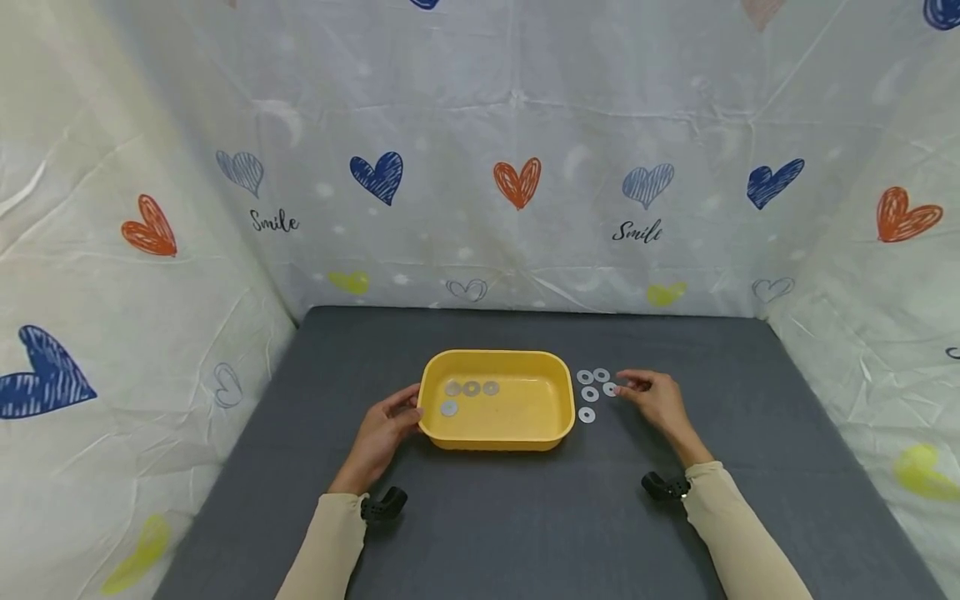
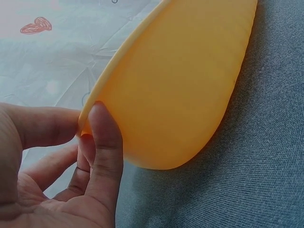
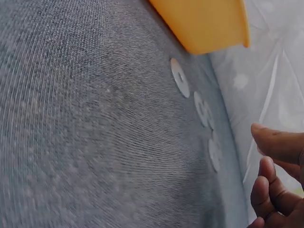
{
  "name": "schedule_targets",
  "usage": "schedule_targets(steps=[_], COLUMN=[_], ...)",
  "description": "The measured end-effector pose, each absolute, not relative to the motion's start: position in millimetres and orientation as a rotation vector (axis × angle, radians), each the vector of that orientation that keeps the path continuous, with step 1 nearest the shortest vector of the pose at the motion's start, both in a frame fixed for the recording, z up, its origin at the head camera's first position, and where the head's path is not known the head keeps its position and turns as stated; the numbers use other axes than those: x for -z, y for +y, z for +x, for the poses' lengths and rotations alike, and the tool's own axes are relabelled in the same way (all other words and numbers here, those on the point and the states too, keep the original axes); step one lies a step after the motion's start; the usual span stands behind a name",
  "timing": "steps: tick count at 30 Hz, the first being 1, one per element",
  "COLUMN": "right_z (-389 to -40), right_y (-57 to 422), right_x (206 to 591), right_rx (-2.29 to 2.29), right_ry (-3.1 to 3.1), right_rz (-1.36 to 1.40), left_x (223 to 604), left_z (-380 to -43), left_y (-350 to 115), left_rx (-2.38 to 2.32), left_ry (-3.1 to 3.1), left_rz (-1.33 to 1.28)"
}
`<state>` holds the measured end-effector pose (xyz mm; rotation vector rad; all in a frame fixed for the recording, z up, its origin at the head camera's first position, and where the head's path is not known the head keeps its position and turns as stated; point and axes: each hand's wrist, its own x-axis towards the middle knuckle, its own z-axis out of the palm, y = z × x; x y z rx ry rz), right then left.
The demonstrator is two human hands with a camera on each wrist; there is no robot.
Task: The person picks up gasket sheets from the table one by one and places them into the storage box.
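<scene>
My left hand [image 1: 381, 437] pinches the left rim of a yellow plastic tub [image 1: 517, 417]; in the left wrist view the thumb [image 2: 105, 147] lies against its outer wall. Several flat grey washers [image 1: 449, 413] lie inside the tub, toward its left. Outside, just right of the tub, several more washers [image 1: 581, 415] lie flat on the cloth. Beside the rightmost one is my right hand [image 1: 658, 404], fingers loosely bent. The right wrist view shows nothing between its fingers [image 3: 280, 145], which appear apart from the washers [image 3: 179, 78].
A dark grey cloth [image 1: 510, 525] covers the table. White curtains [image 1: 450, 100] printed with hearts hang behind and at both sides. Each wrist wears a black strap device [image 1: 384, 504].
</scene>
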<state>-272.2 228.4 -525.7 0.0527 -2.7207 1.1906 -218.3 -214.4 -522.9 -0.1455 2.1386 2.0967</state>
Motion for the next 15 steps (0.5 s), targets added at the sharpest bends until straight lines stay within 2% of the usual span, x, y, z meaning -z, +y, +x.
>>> schedule_targets(steps=[7, 15], right_z=[-276, -278], right_y=[229, 229], right_x=[534, 539], right_rx=[-1.251, -1.226], right_ry=[-2.807, -2.802], right_rz=[-0.082, -0.087], left_x=[524, 521], left_z=[-217, -217], left_y=[-214, -213], left_rx=[-2.080, -2.100], left_ry=[2.146, 2.136], left_rz=[-0.149, -0.166])
